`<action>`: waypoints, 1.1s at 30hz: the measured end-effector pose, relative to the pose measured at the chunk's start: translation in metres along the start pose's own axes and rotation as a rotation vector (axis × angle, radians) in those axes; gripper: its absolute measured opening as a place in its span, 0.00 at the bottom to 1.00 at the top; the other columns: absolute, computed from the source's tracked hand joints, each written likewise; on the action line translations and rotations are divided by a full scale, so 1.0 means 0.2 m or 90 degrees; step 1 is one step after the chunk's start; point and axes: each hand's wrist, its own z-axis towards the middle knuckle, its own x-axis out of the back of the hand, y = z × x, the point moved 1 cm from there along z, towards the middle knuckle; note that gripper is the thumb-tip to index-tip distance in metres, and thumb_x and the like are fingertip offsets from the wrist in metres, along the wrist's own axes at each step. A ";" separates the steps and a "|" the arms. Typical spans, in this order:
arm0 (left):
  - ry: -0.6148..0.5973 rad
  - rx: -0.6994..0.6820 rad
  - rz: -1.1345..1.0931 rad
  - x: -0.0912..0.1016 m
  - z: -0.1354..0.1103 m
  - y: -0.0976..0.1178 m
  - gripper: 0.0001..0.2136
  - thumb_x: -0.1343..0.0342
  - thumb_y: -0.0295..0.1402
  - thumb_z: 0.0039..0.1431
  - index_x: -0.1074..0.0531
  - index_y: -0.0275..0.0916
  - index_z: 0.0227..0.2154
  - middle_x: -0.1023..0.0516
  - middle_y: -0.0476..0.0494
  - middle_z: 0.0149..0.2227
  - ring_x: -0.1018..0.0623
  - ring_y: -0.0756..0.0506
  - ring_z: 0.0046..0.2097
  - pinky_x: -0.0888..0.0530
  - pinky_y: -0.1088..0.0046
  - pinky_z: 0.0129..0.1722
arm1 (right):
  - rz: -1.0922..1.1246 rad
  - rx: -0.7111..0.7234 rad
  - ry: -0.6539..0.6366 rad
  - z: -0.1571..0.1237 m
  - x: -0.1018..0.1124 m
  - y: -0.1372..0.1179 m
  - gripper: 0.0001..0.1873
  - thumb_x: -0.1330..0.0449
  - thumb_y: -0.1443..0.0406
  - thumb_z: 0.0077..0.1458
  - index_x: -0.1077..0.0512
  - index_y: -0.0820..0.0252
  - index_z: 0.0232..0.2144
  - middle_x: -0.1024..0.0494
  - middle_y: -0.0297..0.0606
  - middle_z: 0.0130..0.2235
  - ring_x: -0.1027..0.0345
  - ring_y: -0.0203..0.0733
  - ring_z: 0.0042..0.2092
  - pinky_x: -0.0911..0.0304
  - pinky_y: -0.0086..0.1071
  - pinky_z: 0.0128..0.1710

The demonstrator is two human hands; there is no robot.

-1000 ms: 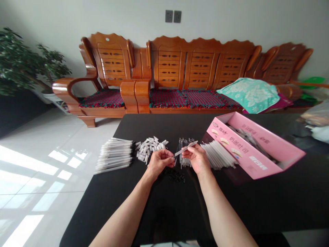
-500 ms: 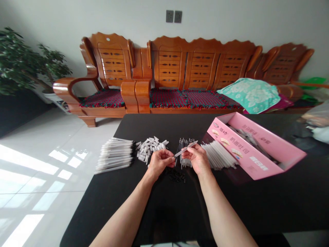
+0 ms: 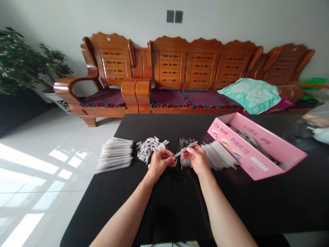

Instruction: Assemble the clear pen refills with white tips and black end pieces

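Between my two hands a whitish pen barrel (image 3: 184, 150) is held at a slant, its pointed end up to the right. My left hand (image 3: 159, 163) is closed, thumb and fingers pinching the barrel's lower left end; what else may be in that pinch is hidden. My right hand (image 3: 198, 160) grips the barrel nearer its upper end. Just behind the hands lie dark-tipped pen refills (image 3: 187, 141). White pen caps (image 3: 147, 148) form a loose pile beyond my left hand. Small black plugs (image 3: 177, 176) are scattered on the table below the hands.
A row of pens with black ends (image 3: 115, 155) lies on the black table (image 3: 108, 212) at left. White barrels (image 3: 220, 156) are stacked right of my right hand, against a pink box (image 3: 231, 145) with grey contents. A wooden sofa (image 3: 169, 61) stands behind the table.
Both hands keep nearly the same place and grip. The dark bit at the barrel's left end, beside my left fingertips, shows less now.
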 end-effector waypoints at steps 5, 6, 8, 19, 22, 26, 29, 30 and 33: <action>0.001 -0.062 0.037 0.00 0.00 0.00 0.13 0.31 0.34 0.44 0.29 0.35 0.29 0.24 0.47 0.23 0.23 0.49 0.24 0.24 0.75 0.26 | -0.008 -0.004 0.002 0.00 0.00 0.01 0.12 0.30 0.66 0.42 0.30 0.59 0.28 0.17 0.38 0.26 0.23 0.41 0.24 0.26 0.30 0.23; 0.001 -0.071 0.046 0.00 -0.01 0.00 0.13 0.31 0.34 0.45 0.28 0.35 0.30 0.23 0.47 0.23 0.23 0.49 0.25 0.24 0.75 0.26 | -0.008 -0.005 0.004 0.00 0.00 0.01 0.12 0.30 0.66 0.42 0.30 0.59 0.28 0.18 0.38 0.26 0.23 0.41 0.23 0.26 0.30 0.23; 0.000 -0.072 0.061 0.00 -0.01 0.01 0.14 0.32 0.37 0.47 0.28 0.35 0.33 0.23 0.46 0.25 0.22 0.48 0.26 0.24 0.75 0.26 | -0.002 -0.004 0.013 0.00 0.00 0.01 0.13 0.30 0.66 0.42 0.30 0.59 0.28 0.17 0.38 0.26 0.23 0.41 0.23 0.25 0.30 0.23; -0.039 -0.011 0.145 0.01 -0.01 0.00 0.20 0.39 0.47 0.53 0.26 0.31 0.27 0.25 0.44 0.22 0.28 0.52 0.19 0.35 0.82 0.13 | 0.005 0.006 0.023 0.00 0.00 0.00 0.14 0.30 0.66 0.42 0.31 0.59 0.30 0.17 0.39 0.27 0.23 0.42 0.24 0.25 0.32 0.24; -0.019 -0.005 0.111 0.01 -0.01 0.00 0.18 0.36 0.45 0.50 0.27 0.32 0.25 0.25 0.45 0.21 0.28 0.52 0.19 0.33 0.82 0.14 | 0.001 0.005 0.024 0.00 0.00 0.01 0.14 0.30 0.66 0.41 0.31 0.59 0.29 0.18 0.38 0.26 0.23 0.41 0.23 0.25 0.31 0.24; -0.005 -0.004 0.087 0.00 0.00 0.00 0.16 0.35 0.42 0.48 0.28 0.32 0.24 0.25 0.46 0.19 0.27 0.52 0.19 0.29 0.79 0.18 | -0.005 0.005 0.027 0.00 -0.01 0.01 0.13 0.30 0.65 0.42 0.31 0.60 0.28 0.18 0.38 0.26 0.24 0.40 0.23 0.25 0.30 0.24; 0.014 -0.028 0.110 0.00 -0.01 0.00 0.13 0.36 0.40 0.50 0.28 0.33 0.24 0.25 0.47 0.18 0.27 0.51 0.18 0.29 0.78 0.19 | 0.000 0.001 0.030 0.00 0.00 0.01 0.13 0.30 0.65 0.42 0.31 0.60 0.28 0.18 0.38 0.26 0.24 0.40 0.23 0.25 0.30 0.24; 0.022 -0.040 0.131 -0.01 -0.02 0.00 0.12 0.37 0.39 0.51 0.28 0.34 0.25 0.25 0.47 0.18 0.27 0.51 0.18 0.29 0.78 0.19 | 0.001 0.000 0.031 0.00 0.00 0.01 0.13 0.30 0.65 0.42 0.31 0.60 0.27 0.18 0.38 0.26 0.24 0.40 0.23 0.25 0.30 0.24; 0.047 -0.093 0.230 -0.02 -0.03 0.01 0.08 0.39 0.35 0.53 0.26 0.35 0.26 0.24 0.47 0.19 0.26 0.51 0.20 0.30 0.79 0.20 | 0.005 -0.010 0.038 0.00 0.00 0.01 0.13 0.29 0.65 0.41 0.31 0.60 0.26 0.18 0.39 0.25 0.24 0.40 0.23 0.25 0.30 0.24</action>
